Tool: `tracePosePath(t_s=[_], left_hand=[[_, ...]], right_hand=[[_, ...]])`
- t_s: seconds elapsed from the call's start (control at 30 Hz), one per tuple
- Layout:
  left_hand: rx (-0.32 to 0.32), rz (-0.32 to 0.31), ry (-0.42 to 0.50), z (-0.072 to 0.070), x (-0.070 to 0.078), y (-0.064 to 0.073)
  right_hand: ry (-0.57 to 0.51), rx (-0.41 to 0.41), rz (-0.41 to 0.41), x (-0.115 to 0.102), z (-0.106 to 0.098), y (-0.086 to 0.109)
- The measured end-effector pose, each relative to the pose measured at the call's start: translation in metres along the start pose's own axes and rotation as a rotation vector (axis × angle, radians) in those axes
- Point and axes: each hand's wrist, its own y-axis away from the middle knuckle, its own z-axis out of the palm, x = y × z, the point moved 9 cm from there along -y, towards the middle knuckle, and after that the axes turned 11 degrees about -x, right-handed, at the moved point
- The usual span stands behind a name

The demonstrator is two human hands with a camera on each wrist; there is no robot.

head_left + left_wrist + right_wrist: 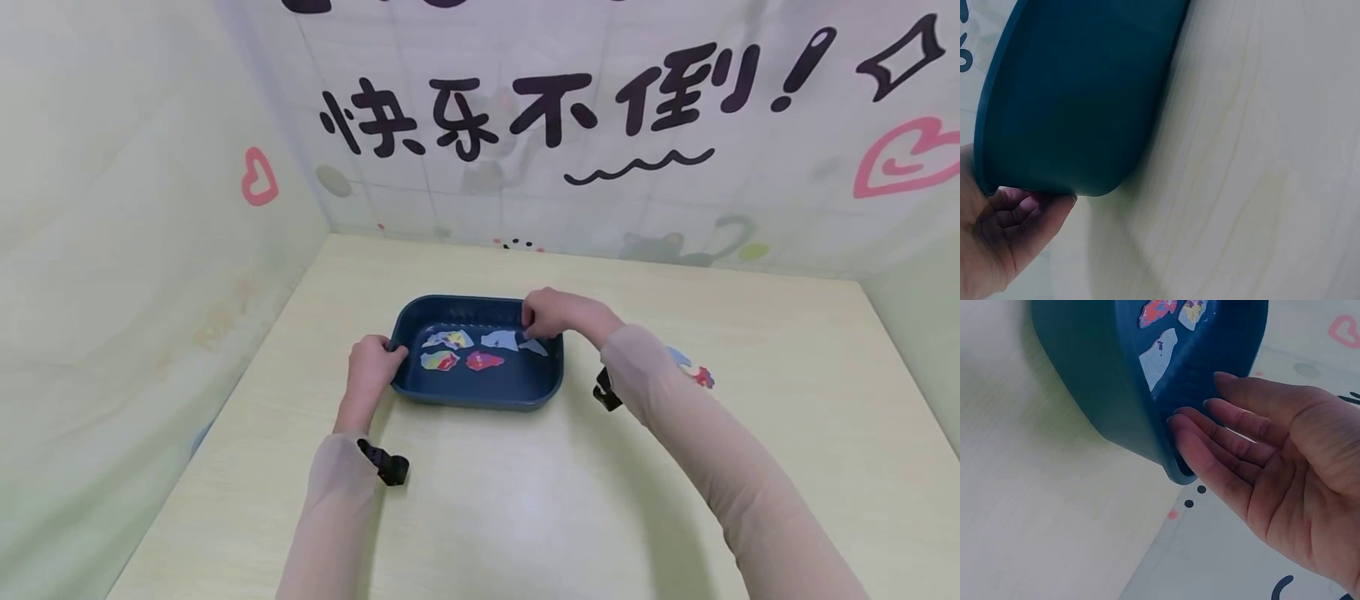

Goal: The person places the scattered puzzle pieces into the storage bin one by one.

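A dark blue rectangular tray [480, 398] lies on the table, with several flat, irregular picture pieces inside. At its left rim my left hand [372, 364] grips the tray, thumb over the edge; the left wrist view shows the fingers [1047, 219] against the outer wall. My right hand [549, 312] reaches over the back right corner, its fingers [1210, 456] loosely bent inside the tray with nothing visible between them. Just below it lie a pale bluish piece [534, 347] and a wider pale piece [498, 340]. Further left are a red-pink piece [483, 360] and two multicoloured pieces [447, 339].
Beside the right forearm, partly hidden by the sleeve, more coloured pieces [703, 377] lie on the pale wooden table [480, 500]. A printed cloth [480, 200] hangs behind the table's back edge, and another cloth [150, 250] hangs along the left side.
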Motion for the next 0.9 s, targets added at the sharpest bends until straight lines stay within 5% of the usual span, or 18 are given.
tracePosePath(t_s=[0.9], left_hand=[[0.035, 0.035, -0.01, -0.002, 0.001, 0.001]], right_hand=[[-0.217, 0.12, -0.094, 0.045, -0.004, 0.032]])
